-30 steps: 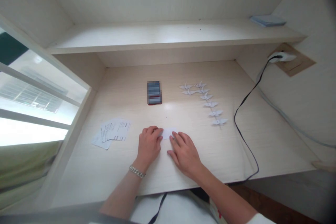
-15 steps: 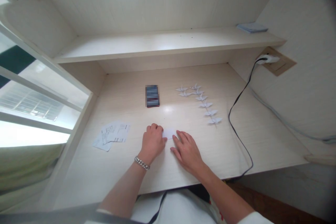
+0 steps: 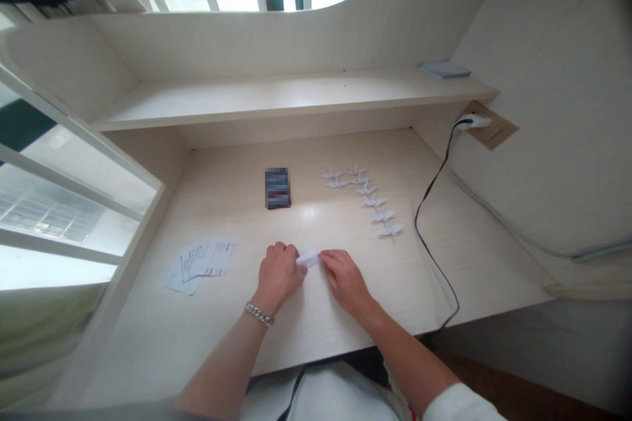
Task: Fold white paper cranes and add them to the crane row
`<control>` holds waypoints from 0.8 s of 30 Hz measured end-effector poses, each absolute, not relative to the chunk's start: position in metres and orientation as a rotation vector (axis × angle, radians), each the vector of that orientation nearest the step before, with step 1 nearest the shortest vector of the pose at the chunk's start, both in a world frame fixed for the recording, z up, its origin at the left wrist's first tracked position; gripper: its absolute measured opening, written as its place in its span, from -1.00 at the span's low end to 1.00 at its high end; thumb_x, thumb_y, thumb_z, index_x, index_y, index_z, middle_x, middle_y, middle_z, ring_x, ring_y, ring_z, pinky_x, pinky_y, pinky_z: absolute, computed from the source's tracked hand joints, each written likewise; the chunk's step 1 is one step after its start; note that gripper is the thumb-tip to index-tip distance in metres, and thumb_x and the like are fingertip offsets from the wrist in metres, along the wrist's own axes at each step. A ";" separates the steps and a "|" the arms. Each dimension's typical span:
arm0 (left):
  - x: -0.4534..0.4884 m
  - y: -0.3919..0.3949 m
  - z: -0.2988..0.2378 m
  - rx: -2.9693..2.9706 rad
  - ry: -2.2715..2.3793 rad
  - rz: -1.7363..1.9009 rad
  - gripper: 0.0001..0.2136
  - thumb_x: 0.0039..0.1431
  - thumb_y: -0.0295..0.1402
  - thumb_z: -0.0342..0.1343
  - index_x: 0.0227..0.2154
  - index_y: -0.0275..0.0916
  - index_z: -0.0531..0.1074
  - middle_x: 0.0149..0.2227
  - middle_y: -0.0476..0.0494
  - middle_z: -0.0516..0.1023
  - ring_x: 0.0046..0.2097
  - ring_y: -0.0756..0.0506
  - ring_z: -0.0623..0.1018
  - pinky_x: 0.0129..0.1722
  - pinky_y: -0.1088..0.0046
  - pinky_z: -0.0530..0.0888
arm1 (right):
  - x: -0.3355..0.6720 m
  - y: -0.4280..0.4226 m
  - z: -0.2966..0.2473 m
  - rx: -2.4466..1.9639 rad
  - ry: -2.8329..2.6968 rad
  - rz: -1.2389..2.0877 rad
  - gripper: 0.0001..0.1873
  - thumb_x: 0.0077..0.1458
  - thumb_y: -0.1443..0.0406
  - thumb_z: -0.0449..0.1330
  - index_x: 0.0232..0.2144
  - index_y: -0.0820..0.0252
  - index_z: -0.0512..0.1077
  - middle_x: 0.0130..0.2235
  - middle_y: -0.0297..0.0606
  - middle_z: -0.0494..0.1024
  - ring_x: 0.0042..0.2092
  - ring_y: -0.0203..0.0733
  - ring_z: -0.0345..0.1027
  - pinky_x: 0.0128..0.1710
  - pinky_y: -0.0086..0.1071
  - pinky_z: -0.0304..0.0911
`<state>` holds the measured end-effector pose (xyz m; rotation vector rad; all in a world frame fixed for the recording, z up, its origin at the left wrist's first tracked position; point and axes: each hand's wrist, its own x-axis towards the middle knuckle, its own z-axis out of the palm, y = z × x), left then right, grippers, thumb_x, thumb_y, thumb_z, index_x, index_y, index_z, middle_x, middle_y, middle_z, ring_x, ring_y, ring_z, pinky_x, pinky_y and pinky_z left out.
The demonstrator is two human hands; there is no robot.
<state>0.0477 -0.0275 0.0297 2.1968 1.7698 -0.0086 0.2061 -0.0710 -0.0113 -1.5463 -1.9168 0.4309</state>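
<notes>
A small folded piece of white paper [image 3: 308, 257] lies on the pale wooden desk [image 3: 320, 316] just in front of me. My left hand [image 3: 278, 272] has its fingers curled and pinches the paper's left end; a silver bracelet sits on its wrist. My right hand [image 3: 343, 277] presses on the paper's right end with its fingers drawn together. Beyond the hands, several white paper cranes [image 3: 368, 196] lie in a bent row.
A dark blurred card-like object [image 3: 277, 188] lies mid-desk. Printed paper slips [image 3: 200, 262] sit at the left. A black cable [image 3: 432, 210] runs from a wall socket plug [image 3: 473, 122] over the desk's front edge. A bluish pad [image 3: 445, 70] rests on the shelf above.
Both hands have drawn closer together over the paper, so less of it shows, and the right hand's fingers have closed up. The view has tilted upward.
</notes>
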 end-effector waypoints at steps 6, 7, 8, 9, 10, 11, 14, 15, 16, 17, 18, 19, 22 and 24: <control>0.045 -0.030 0.023 2.150 1.731 0.097 -0.80 -0.01 -0.36 0.06 -0.27 -0.24 0.36 -0.24 -0.18 0.43 -0.20 -0.13 0.42 -0.24 0.40 0.30 | 0.210 -0.064 -0.011 -1.717 -1.324 0.877 -0.62 0.17 0.12 -0.10 -0.32 0.21 0.43 -0.62 -0.37 0.41 -0.60 -0.30 0.28 -0.55 -0.46 0.21; 0.043 -0.031 0.022 2.133 1.722 0.121 -0.80 -0.01 -0.37 0.06 -0.26 -0.23 0.35 -0.26 -0.17 0.44 -0.22 -0.11 0.43 -0.27 0.42 0.31 | 0.211 -0.063 -0.011 -1.710 -1.278 0.910 -0.60 0.15 0.09 -0.09 -0.34 0.21 0.43 -0.66 -0.40 0.37 -0.62 -0.30 0.26 -0.58 -0.47 0.18; 0.042 -0.031 0.020 2.119 1.710 0.147 -0.80 -0.01 -0.36 0.06 -0.26 -0.22 0.35 -0.27 -0.15 0.45 -0.24 -0.11 0.44 -0.30 0.43 0.30 | 0.211 -0.062 -0.011 -1.700 -1.235 0.935 -0.59 0.14 0.06 -0.09 -0.35 0.21 0.43 -0.69 -0.42 0.33 -0.63 -0.30 0.24 -0.60 -0.47 0.16; 0.041 -0.031 0.019 2.108 1.695 0.172 -0.79 -0.02 -0.36 0.07 -0.26 -0.21 0.34 -0.28 -0.14 0.46 -0.25 -0.10 0.44 -0.32 0.44 0.30 | 0.212 -0.061 -0.011 -1.689 -1.195 0.959 -0.58 0.13 0.05 -0.08 -0.36 0.21 0.42 -0.71 -0.44 0.30 -0.65 -0.30 0.22 -0.62 -0.47 0.14; 0.040 -0.031 0.017 2.095 1.683 0.194 -0.78 -0.02 -0.36 0.07 -0.25 -0.20 0.34 -0.28 -0.13 0.47 -0.26 -0.10 0.45 -0.32 0.44 0.30 | 0.212 -0.059 -0.011 -1.676 -1.156 0.982 -0.57 0.12 0.03 -0.08 -0.38 0.21 0.42 -0.72 -0.45 0.28 -0.67 -0.31 0.18 -0.64 -0.48 0.11; 0.039 -0.031 0.017 2.075 1.675 0.211 -0.77 -0.02 -0.35 0.08 -0.24 -0.19 0.34 -0.27 -0.12 0.48 -0.26 -0.10 0.45 -0.32 0.45 0.30 | 0.213 -0.058 -0.012 -1.658 -1.117 1.003 -0.57 0.10 0.02 -0.07 -0.40 0.22 0.41 -0.73 -0.46 0.25 -0.69 -0.32 0.15 -0.67 -0.48 0.07; 0.036 -0.029 0.015 1.958 1.682 0.244 -0.74 -0.04 -0.35 0.11 -0.22 -0.16 0.36 -0.26 -0.10 0.51 -0.24 -0.10 0.47 -0.29 0.45 0.31 | 0.213 -0.054 -0.014 -1.586 -0.992 1.058 -0.57 0.07 0.00 -0.03 -0.44 0.23 0.39 -0.75 -0.49 0.20 -0.73 -0.36 0.05 -0.74 -0.50 -0.03; 0.035 -0.029 0.015 1.913 1.683 0.260 -0.74 -0.05 -0.34 0.11 -0.22 -0.16 0.37 -0.26 -0.09 0.51 -0.24 -0.10 0.47 -0.29 0.45 0.32 | 0.213 -0.053 -0.015 -1.561 -0.936 1.082 -0.57 0.05 -0.01 -0.01 -0.43 0.24 0.39 -0.75 -0.50 0.19 -0.74 -0.38 0.04 -0.75 -0.51 -0.04; 0.034 -0.028 0.014 1.874 1.675 0.290 -0.76 -0.05 -0.34 0.12 -0.24 -0.15 0.39 -0.27 -0.08 0.52 -0.25 -0.09 0.48 -0.29 0.45 0.32 | 0.213 -0.052 -0.016 -1.537 -0.880 1.109 -0.58 0.04 -0.01 0.01 -0.42 0.24 0.39 -0.74 -0.50 0.20 -0.74 -0.39 0.03 -0.76 -0.52 -0.05; 0.033 -0.027 0.014 1.844 1.655 0.335 -0.78 -0.05 -0.34 0.12 -0.27 -0.15 0.41 -0.29 -0.07 0.52 -0.26 -0.09 0.48 -0.29 0.45 0.32 | 0.212 -0.051 -0.017 -1.516 -0.832 1.138 -0.58 0.02 -0.01 0.02 -0.40 0.24 0.38 -0.72 -0.49 0.23 -0.74 -0.40 0.06 -0.76 -0.52 -0.03; 0.031 -0.026 0.013 1.816 1.630 0.392 -0.81 -0.05 -0.33 0.12 -0.31 -0.16 0.42 -0.31 -0.06 0.53 -0.27 -0.09 0.48 -0.29 0.45 0.32 | 0.212 -0.051 -0.018 -1.498 -0.795 1.163 -0.58 0.01 -0.01 0.04 -0.38 0.24 0.38 -0.68 -0.47 0.28 -0.72 -0.40 0.11 -0.75 -0.53 0.01; 0.030 -0.026 0.013 1.782 1.601 0.458 -0.84 -0.05 -0.32 0.11 -0.35 -0.18 0.43 -0.33 -0.06 0.53 -0.28 -0.08 0.48 -0.30 0.45 0.33 | 0.211 -0.050 -0.018 -1.482 -0.774 1.182 -0.58 -0.01 -0.01 0.06 -0.36 0.24 0.38 -0.63 -0.43 0.34 -0.68 -0.38 0.19 -0.73 -0.53 0.06; 0.030 -0.027 0.011 1.615 1.522 0.670 -0.82 -0.05 -0.24 0.12 -0.42 -0.24 0.44 -0.40 -0.06 0.52 -0.34 -0.08 0.47 -0.36 0.46 0.33 | 0.205 -0.050 -0.019 -1.458 -0.779 1.199 -0.56 -0.06 0.00 0.13 -0.27 0.23 0.38 -0.38 -0.25 0.48 -0.48 -0.28 0.38 -0.63 -0.49 0.22; 0.033 -0.030 0.010 1.480 1.465 0.795 -0.77 -0.05 -0.20 0.13 -0.42 -0.26 0.44 -0.43 -0.06 0.51 -0.38 -0.06 0.45 -0.39 0.47 0.34 | 0.198 -0.051 -0.018 -1.422 -0.793 1.233 -0.54 -0.10 0.02 0.18 -0.23 0.22 0.39 -0.29 -0.19 0.50 -0.39 -0.22 0.41 -0.54 -0.43 0.29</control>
